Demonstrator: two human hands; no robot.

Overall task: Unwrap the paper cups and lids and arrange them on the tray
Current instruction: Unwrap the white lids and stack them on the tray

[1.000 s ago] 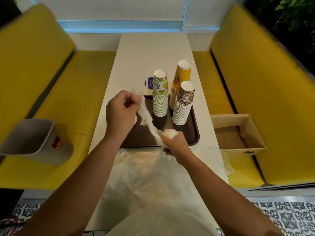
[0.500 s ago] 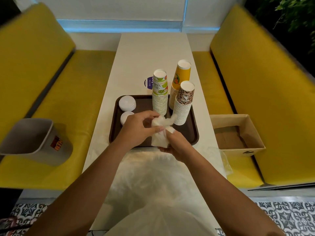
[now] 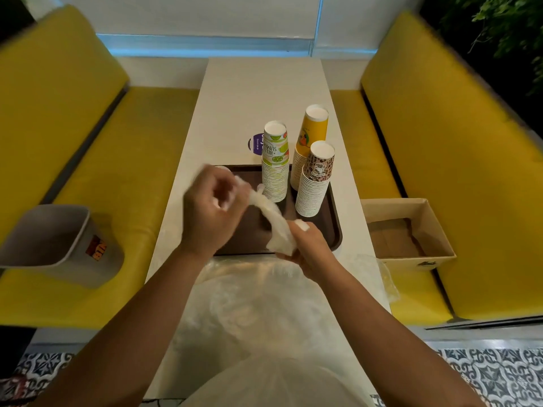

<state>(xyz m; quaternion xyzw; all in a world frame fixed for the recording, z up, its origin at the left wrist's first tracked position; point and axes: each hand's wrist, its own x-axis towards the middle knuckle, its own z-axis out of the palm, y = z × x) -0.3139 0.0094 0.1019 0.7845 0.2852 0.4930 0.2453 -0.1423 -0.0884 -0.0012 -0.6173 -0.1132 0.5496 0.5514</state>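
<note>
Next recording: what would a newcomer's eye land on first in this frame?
The left hand and right hand, mid-frame, stretch a twisted white wrapper between them over the brown tray. Behind it stand three tall cup piles at the tray's far right: lime stack, yellow stack, leopard stack. A grey bin sits on the left bench and an open box on the right bench, both benches bright yellow.

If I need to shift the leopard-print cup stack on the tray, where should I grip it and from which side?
Probably grip the lower ribbed band of rims on the leopard-print cup stack, coming from its right. That side is open toward the tray edge; the orange stack stands close behind and the lime stack to its left.
</note>
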